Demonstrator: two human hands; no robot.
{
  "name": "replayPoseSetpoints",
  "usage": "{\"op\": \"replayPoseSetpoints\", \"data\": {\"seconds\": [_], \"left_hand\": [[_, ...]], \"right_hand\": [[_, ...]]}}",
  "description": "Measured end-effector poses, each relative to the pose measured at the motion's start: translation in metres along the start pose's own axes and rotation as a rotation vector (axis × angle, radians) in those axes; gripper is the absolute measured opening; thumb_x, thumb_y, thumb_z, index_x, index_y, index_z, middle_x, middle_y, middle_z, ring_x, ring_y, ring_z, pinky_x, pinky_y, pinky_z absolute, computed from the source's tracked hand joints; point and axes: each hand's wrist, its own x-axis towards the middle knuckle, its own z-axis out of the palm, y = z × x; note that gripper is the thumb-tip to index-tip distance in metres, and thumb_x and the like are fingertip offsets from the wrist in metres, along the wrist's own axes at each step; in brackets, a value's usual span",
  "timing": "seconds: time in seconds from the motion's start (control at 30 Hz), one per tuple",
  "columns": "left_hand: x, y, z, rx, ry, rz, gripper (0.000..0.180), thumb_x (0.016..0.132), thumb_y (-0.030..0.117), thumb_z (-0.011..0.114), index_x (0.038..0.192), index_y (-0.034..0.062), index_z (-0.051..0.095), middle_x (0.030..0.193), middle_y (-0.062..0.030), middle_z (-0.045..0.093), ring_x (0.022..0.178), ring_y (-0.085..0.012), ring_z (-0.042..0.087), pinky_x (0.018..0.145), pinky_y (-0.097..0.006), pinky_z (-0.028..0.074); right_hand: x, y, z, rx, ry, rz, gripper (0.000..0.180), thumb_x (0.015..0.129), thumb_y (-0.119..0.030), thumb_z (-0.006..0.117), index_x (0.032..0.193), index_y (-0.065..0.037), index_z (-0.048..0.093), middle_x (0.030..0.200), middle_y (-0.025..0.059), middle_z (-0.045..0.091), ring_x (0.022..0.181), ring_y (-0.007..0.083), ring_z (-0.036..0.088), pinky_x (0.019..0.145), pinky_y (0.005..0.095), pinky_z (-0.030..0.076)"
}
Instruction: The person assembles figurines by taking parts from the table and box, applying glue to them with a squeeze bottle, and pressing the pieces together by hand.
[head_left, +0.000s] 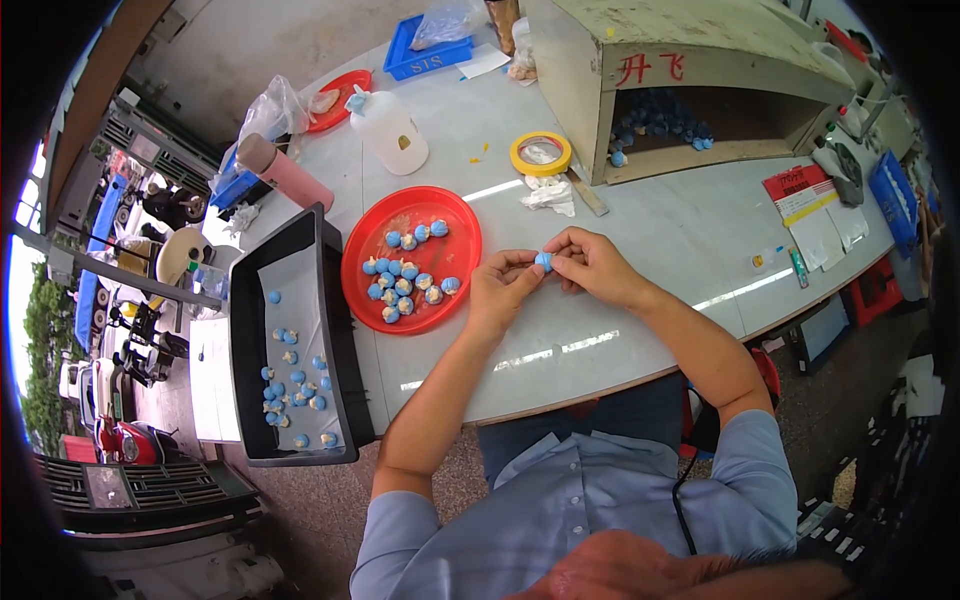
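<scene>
Both hands meet over the table, pinching one small round blue piece between their fingertips. My left hand grips it from the left, beside the red plate's rim. Opposite, my right hand has thumb and forefinger closed on its other side; the fingers partly cover it. On the round red plate lie several similar blue pieces with cream-coloured parts. More blue-and-cream pieces are scattered over the lined bottom of a deep black tray at the left.
A greenish box holding a heap of blue pieces stands behind my right hand. Yellow tape and crumpled tissue lie before it. Beyond the plate are a white bottle, pink flask and blue basket.
</scene>
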Motion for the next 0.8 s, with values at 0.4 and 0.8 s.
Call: {"op": "replayPoseSetpoints", "data": {"seconds": [0.4, 0.8], "left_hand": [[0.001, -0.006, 0.002, 0.146, 0.015, 0.065, 0.019, 0.085, -0.001, 0.067, 0.101, -0.0091, 0.059, 0.098, -0.0154, 0.067, 0.089, -0.0157, 0.067, 0.077, -0.024, 0.054], [0.005, -0.013, 0.001, 0.138, 0.068, 0.064, 0.019, 0.085, 0.003, 0.068, 0.099, -0.0074, 0.059, 0.093, -0.0130, 0.067, 0.085, -0.0132, 0.066, 0.071, -0.022, 0.053]], "right_hand": [[0.001, 0.010, 0.000, -0.088, -0.050, -0.088, 0.012, 0.094, -0.005, 0.053, 0.104, -0.001, 0.054, 0.092, 0.0044, 0.062, 0.074, 0.0075, 0.057, 0.064, 0.0227, 0.050], [0.004, 0.017, 0.005, -0.310, 0.050, -0.222, 0.013, 0.093, -0.002, 0.054, 0.104, 0.002, 0.057, 0.089, 0.0060, 0.064, 0.072, 0.0091, 0.060, 0.063, 0.0245, 0.053]]}}
